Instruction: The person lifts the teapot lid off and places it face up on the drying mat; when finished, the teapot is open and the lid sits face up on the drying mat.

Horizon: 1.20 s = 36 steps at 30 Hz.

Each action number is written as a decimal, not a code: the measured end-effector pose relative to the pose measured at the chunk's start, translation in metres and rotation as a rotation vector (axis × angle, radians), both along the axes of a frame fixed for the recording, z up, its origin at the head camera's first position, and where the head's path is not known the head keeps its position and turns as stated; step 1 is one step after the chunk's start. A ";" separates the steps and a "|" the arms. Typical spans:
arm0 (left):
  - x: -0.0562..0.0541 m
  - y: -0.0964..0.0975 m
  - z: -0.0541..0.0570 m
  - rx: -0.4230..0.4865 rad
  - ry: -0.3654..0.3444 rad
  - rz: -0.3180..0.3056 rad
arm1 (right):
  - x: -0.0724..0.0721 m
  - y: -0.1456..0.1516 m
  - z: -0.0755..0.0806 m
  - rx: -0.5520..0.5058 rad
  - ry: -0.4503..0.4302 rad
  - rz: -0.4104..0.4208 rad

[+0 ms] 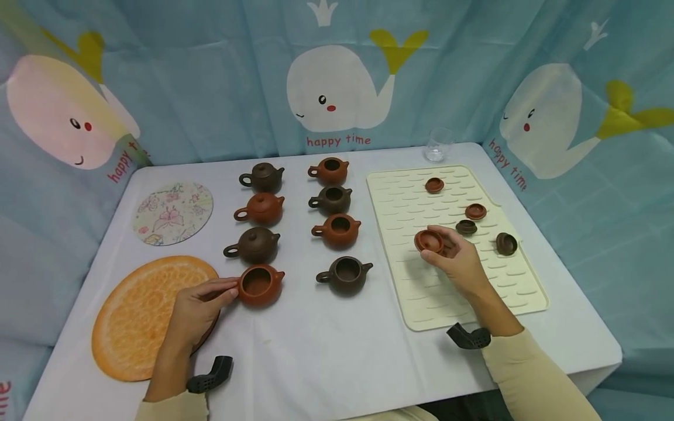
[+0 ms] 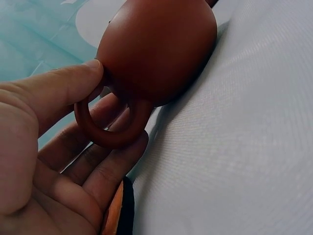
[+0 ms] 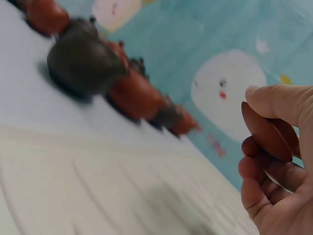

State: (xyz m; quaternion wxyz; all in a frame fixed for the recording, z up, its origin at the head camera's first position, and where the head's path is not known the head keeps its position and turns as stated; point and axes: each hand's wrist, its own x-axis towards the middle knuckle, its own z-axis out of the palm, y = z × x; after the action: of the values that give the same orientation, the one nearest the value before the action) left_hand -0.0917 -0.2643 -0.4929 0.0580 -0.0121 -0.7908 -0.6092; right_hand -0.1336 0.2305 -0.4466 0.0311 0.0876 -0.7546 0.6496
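At far left lie a round floral mat (image 1: 172, 213) and, nearer me, a round orange mat (image 1: 131, 327). My left hand (image 1: 197, 307) comes next, its thumb and fingers gripping the handle of a lidless reddish-brown clay teapot (image 1: 261, 287), spout pointing right, at the near end of a column on the white-clothed desk (image 1: 316, 362). Beyond it stand three lidded teapots (image 1: 255, 245); to their right, a column of four lidless ones (image 1: 346, 283), brown and reddish. Farther right, over the cream ridged mat (image 1: 416, 298), my right hand (image 1: 457, 260) pinches a reddish-brown teapot lid (image 1: 429, 241), held tilted. Four loose lids (image 1: 475, 211) lie there, with a clear glass (image 1: 438, 146) behind.
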 end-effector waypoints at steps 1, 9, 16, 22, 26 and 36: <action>0.000 0.000 0.000 0.007 0.003 -0.002 | 0.001 0.006 -0.002 0.022 0.004 -0.023; 0.000 0.003 0.000 0.039 0.015 -0.015 | -0.002 0.039 -0.018 0.202 0.012 -0.157; 0.000 0.003 0.000 0.022 0.011 -0.016 | -0.001 0.054 -0.026 0.318 -0.052 -0.261; -0.001 0.003 0.001 0.009 0.002 -0.013 | 0.001 0.057 -0.029 0.553 -0.063 -0.335; -0.001 0.004 0.002 0.011 -0.002 -0.011 | 0.001 0.056 -0.029 0.616 -0.051 -0.368; 0.000 0.002 0.003 0.019 -0.008 -0.003 | 0.000 0.065 -0.032 0.668 -0.004 -0.421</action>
State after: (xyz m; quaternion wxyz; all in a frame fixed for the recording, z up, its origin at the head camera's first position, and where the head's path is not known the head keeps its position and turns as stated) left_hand -0.0912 -0.2623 -0.4901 0.0538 -0.0103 -0.7852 -0.6169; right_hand -0.1335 0.2957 -0.4782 0.1320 -0.0650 -0.9260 0.3477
